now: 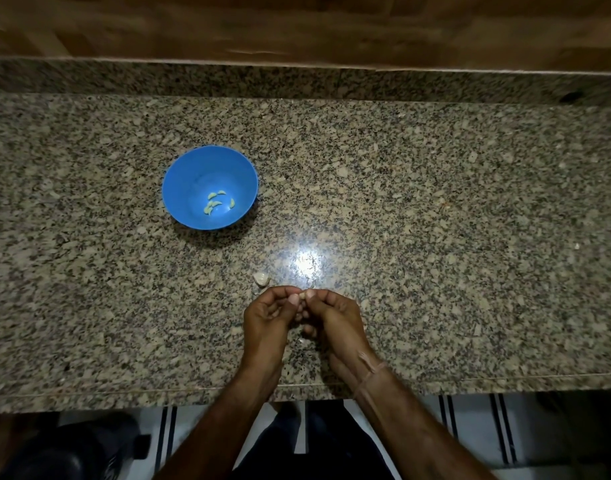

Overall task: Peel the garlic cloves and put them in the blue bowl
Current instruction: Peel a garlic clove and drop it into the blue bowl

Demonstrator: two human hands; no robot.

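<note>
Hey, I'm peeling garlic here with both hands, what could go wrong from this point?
The clove is pinched between the fingertips of your left hand and right hand, well away from the blue bowl, so it might slip and drop onto the counter. The garlic piece lying beside your hands blends into the speckled granite and may be overlooked.

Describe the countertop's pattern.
Speckled granite countertop, beige and grey with black flecks; seen in the head view.

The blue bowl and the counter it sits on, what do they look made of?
Blue bowl: probably plastic, judging by its uniform bright colour, thin rim and soft sheen. Counter: looks like polished granite, speckled beige, grey and black, with a sharp mirror-like glare near the hands.
</note>
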